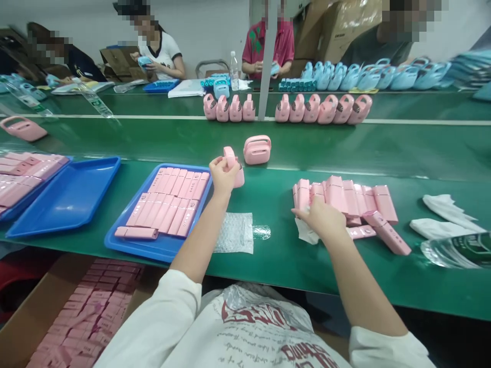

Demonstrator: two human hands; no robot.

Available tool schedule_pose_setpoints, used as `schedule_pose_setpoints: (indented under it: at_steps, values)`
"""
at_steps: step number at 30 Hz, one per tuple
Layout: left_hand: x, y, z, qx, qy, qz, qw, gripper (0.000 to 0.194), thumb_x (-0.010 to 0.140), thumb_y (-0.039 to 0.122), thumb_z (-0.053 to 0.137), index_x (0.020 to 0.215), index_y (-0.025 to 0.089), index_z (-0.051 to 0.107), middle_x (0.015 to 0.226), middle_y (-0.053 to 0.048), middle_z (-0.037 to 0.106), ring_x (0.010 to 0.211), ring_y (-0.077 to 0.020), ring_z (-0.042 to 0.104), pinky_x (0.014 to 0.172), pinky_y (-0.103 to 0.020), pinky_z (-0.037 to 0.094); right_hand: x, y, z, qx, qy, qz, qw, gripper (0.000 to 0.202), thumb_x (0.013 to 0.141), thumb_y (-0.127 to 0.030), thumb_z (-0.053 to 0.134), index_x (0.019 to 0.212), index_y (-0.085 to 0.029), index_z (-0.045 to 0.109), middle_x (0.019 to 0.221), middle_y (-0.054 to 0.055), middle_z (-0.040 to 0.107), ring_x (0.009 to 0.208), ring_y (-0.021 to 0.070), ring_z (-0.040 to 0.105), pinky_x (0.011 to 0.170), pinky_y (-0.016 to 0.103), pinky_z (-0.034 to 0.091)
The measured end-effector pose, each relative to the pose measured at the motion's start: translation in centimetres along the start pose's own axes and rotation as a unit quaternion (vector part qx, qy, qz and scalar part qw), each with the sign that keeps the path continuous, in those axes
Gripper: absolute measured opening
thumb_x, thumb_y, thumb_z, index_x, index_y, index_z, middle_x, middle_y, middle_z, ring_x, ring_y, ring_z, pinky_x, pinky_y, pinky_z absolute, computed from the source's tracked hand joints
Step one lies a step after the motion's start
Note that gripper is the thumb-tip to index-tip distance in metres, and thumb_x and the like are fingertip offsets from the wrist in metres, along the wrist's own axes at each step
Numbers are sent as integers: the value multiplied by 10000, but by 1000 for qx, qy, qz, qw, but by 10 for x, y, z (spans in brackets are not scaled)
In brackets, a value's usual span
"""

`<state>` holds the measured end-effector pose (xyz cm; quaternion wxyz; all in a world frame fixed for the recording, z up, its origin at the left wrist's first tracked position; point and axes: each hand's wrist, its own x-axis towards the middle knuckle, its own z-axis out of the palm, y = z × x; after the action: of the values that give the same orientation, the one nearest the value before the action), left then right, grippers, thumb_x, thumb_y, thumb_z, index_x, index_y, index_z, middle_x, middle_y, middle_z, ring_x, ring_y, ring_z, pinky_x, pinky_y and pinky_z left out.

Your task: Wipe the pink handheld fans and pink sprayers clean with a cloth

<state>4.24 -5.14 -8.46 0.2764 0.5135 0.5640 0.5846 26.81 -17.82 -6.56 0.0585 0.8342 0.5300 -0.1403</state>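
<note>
My left hand (pixel 223 174) is closed around the handle of a pink handled case (pixel 239 176), lifted at the middle of the bench. Just beyond it, a similar pink case (pixel 257 150) stands upright on the green surface. On the right, my right hand (pixel 324 217) is closed with a crumpled white tissue (pixel 307 233) under its palm and thumb. Its fingertips are partly hidden against a pile of pink rectangular pieces (pixel 337 195). One loose pink piece (pixel 387 232) lies slanted beside that pile.
A blue tray (pixel 109 240) with pink pieces sits left of a bubble-wrap sheet (pixel 236 232). Another blue tray (pixel 72 197) lies further left. Pink cases (pixel 328 109) line the divider. A plastic bottle (pixel 456 250) lies at right; co-workers (pixel 163 56) sit opposite.
</note>
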Motion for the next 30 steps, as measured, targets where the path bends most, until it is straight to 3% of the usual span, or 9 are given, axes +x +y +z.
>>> schedule_pose_setpoints:
  at_steps: [7,11,14,17,20,23,25,27,30]
  values:
    - [92,-13,47,79,13,0,997,164,684,141,716,846,136,687,1197,-116,457,1254,-280,428,1123,-402,316,11,-4,-3,-9,-22,-26,999,334,877,-364,450,1012,-105,611,970,178,680,971,320,657,742,361,457]
    - [123,-31,53,91,-31,31,995,204,742,165,714,933,120,657,1237,-122,509,1224,-254,479,1083,-417,381,5,4,-15,18,-8,-28,999,349,899,-386,363,961,-133,595,930,141,687,905,294,658,661,320,420]
    - [136,-48,53,107,-70,51,990,247,869,280,619,1082,155,614,1245,-95,562,1149,-222,544,986,-448,467,4,7,-22,42,-2,-32,999,364,924,-406,314,870,-162,578,846,102,681,816,246,649,604,291,391]
    - [144,-57,51,132,-94,55,985,289,892,313,589,1139,162,590,1238,-94,574,1121,-220,566,957,-452,489,14,5,-32,48,17,-38,998,373,934,-414,305,851,-167,571,819,88,672,751,218,630,575,282,373]
    - [147,-52,49,166,-105,48,979,489,759,178,697,1215,115,533,1271,-162,540,1204,-298,528,1015,-497,444,36,-4,-45,25,35,-45,998,378,928,-421,327,884,-158,596,858,105,673,754,231,630,583,295,380]
    - [140,-33,54,195,-109,82,971,777,682,87,690,1383,69,357,1448,-250,352,1412,-371,274,1152,-529,265,66,-19,-60,8,42,-41,998,374,913,-408,376,928,-133,629,934,155,672,866,284,643,665,332,419]
    - [128,-19,66,203,-143,128,960,802,713,108,676,1426,94,309,1518,-211,277,1468,-333,143,1197,-490,182,87,-31,-68,7,44,-33,998,418,915,-432,386,949,-111,652,957,189,670,940,313,640,737,366,442]
    - [114,-10,83,208,-204,159,943,719,725,138,699,1381,137,405,1488,-159,369,1451,-292,224,1192,-425,230,107,-41,-74,19,40,-25,999,532,924,-520,353,933,-95,672,932,203,674,966,318,641,784,388,455]
    - [96,-5,107,228,-273,136,925,460,806,236,681,1237,146,544,1313,-127,547,1253,-260,501,1062,-443,416,134,-51,-75,45,26,-9,999,640,936,-594,296,923,-78,674,902,194,678,943,281,655,809,386,477]
